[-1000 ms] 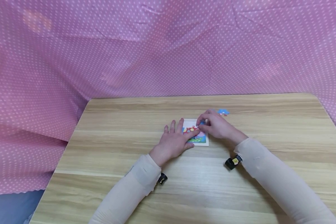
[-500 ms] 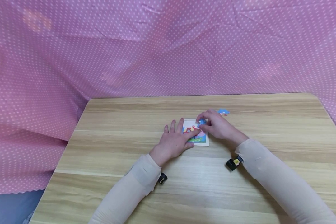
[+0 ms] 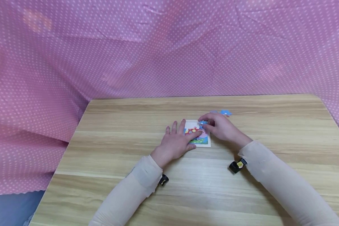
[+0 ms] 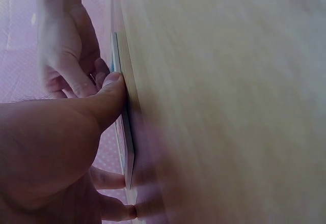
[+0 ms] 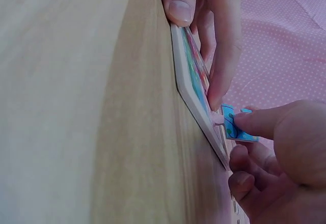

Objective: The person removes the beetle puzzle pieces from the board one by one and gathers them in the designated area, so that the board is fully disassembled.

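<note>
A small framed jigsaw puzzle [image 3: 190, 124] lies on the table, its lower part filled with colourful pieces and part of its upper area bare white. My left hand [image 3: 175, 144] rests on its left side with fingers spread, the index fingertip pressing the picture. Over the upper right corner, my right hand [image 3: 221, 126] pinches a blue puzzle piece [image 5: 232, 123] between thumb and fingers. In the right wrist view that piece stands tilted up from the board, close beside the left index fingertip.
Loose blue puzzle pieces [image 3: 226, 112] lie behind the right hand, partly covered by it in the head view. The wooden table [image 3: 115, 125] ends at a pink dotted cloth [image 3: 186, 62] at the back. Black wrist cameras [image 3: 236, 165] hang below both sleeves.
My right hand has shifted slightly to the right, and more of the blue puzzle piece shows at the upper right corner. The left hand has stayed still.
</note>
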`<state>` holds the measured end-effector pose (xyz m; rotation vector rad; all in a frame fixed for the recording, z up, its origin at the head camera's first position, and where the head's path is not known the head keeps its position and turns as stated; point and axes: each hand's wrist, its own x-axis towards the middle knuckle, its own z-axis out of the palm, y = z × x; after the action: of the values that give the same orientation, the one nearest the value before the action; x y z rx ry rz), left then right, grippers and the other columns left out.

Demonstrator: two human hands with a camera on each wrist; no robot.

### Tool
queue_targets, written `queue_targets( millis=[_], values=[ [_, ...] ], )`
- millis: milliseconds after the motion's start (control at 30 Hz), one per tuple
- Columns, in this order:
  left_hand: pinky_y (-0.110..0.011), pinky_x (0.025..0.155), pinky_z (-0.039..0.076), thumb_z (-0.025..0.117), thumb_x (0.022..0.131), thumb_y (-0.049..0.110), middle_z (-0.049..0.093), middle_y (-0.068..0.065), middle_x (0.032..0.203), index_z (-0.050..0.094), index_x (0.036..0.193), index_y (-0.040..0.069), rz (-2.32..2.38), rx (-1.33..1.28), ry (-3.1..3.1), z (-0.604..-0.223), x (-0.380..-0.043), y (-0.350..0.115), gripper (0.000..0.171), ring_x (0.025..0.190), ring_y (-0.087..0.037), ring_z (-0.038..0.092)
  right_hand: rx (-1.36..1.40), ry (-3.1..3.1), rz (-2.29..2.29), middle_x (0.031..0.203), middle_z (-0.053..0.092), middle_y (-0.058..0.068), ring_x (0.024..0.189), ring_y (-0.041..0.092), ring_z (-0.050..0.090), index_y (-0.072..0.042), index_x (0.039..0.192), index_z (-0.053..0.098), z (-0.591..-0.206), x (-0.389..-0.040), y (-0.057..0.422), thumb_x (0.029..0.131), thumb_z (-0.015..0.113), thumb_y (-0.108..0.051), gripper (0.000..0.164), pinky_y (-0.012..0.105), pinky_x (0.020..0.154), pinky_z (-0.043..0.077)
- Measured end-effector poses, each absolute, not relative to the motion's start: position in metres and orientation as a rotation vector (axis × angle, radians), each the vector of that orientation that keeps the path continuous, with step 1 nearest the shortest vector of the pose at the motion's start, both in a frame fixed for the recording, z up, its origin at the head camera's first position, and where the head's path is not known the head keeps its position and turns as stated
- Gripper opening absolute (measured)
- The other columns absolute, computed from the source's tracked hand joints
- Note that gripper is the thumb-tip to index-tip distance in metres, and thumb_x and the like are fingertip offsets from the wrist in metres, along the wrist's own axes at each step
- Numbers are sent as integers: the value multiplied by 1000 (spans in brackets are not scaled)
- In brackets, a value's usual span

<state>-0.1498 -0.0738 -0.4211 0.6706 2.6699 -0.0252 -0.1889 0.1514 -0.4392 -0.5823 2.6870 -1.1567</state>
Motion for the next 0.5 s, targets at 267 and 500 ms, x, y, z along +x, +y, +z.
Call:
queue_targets(
  millis=[267,500],
  values=[
    [-72,129,26,50,109,61,11,-22,181,27,166,58,-29,665,2668,-420,-150,-74,62,164,-55,17,-501,2671,-1247,120,75,12,99,25,66,-8,134,73,-436,-185,154,106,66,-7,29,33,83,54],
    [-73,128,26,50,109,61,12,-23,181,27,166,57,-19,669,2670,-419,-150,-74,62,164,-56,17,-458,2668,-1286,134,71,14,107,28,66,-8,138,71,-429,-182,164,108,62,-7,31,39,92,53]
  ],
)
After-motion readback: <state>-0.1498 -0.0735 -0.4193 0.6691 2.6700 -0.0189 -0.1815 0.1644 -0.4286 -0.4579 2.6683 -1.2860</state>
